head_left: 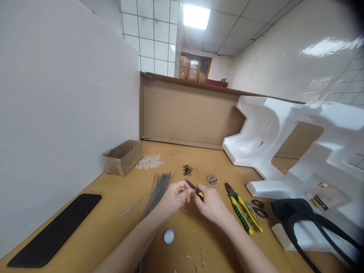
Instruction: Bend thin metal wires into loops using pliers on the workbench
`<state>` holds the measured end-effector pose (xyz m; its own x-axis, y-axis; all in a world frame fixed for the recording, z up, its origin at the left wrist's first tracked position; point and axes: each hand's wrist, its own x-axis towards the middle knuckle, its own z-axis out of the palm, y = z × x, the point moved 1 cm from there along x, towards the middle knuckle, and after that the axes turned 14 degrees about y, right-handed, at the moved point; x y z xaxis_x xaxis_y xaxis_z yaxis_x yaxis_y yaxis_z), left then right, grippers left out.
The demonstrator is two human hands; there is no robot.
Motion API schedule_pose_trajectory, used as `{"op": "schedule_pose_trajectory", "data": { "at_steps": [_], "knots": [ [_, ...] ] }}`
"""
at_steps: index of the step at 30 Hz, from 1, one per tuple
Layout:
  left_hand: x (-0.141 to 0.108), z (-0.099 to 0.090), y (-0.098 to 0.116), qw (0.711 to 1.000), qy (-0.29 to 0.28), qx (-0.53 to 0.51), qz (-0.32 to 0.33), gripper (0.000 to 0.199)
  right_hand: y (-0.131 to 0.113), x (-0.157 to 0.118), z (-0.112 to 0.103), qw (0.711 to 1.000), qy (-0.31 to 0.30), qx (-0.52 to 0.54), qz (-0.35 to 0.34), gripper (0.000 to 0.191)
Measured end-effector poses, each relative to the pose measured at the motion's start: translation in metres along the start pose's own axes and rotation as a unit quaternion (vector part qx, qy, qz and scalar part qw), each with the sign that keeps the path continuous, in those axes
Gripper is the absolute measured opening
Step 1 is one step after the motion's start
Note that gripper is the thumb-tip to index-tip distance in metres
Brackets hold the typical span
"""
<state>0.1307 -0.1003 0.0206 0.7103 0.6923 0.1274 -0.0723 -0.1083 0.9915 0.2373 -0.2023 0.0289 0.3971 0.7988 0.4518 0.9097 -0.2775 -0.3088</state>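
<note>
My right hand is closed around slim pointed pliers with dark jaws and a yellow grip, the tip aimed up and left. Close to the jaws, my left hand has its thumb and fingers pinched together; whatever lies between them is too small to name. Under my left forearm runs a bundle of thin grey metal wires. Thin wire bits lie on the table below both hands. Beyond them sit a small heap of black rings and a pile of silvery wire pieces.
At right lie green-yellow combination pliers, black-handled scissors, white foam packing and a black strap. Leftward are an open cardboard box, transparent small pieces and a black mat. A round white-blue disc lies in front.
</note>
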Motion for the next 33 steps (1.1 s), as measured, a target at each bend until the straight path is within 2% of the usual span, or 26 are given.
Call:
{"op": "schedule_pose_trajectory", "data": {
  "at_steps": [10, 14, 20, 28, 33],
  "knots": [
    [-0.002, 0.000, 0.004, 1.000, 0.007, -0.006, -0.003, 0.025, 0.004, -0.001, 0.005, 0.996, -0.034, 0.075, 0.018, 0.026],
    [-0.001, 0.000, -0.001, 1.000, 0.005, 0.011, 0.010, 0.025, 0.004, 0.000, 0.009, 0.999, -0.013, 0.009, 0.031, 0.029],
    [0.001, 0.002, -0.006, 1.000, 0.011, 0.016, 0.020, 0.024, 0.006, 0.000, 0.020, 0.995, 0.014, -0.088, 0.037, 0.022],
    [0.000, 0.005, -0.007, 0.999, 0.030, 0.030, 0.025, 0.021, 0.009, 0.000, 0.027, 0.992, 0.019, -0.119, 0.043, 0.021],
    [-0.002, 0.007, -0.005, 0.990, 0.070, 0.093, 0.078, 0.021, 0.007, 0.002, 0.024, 0.992, 0.011, -0.118, 0.052, 0.026]
  ]
}}
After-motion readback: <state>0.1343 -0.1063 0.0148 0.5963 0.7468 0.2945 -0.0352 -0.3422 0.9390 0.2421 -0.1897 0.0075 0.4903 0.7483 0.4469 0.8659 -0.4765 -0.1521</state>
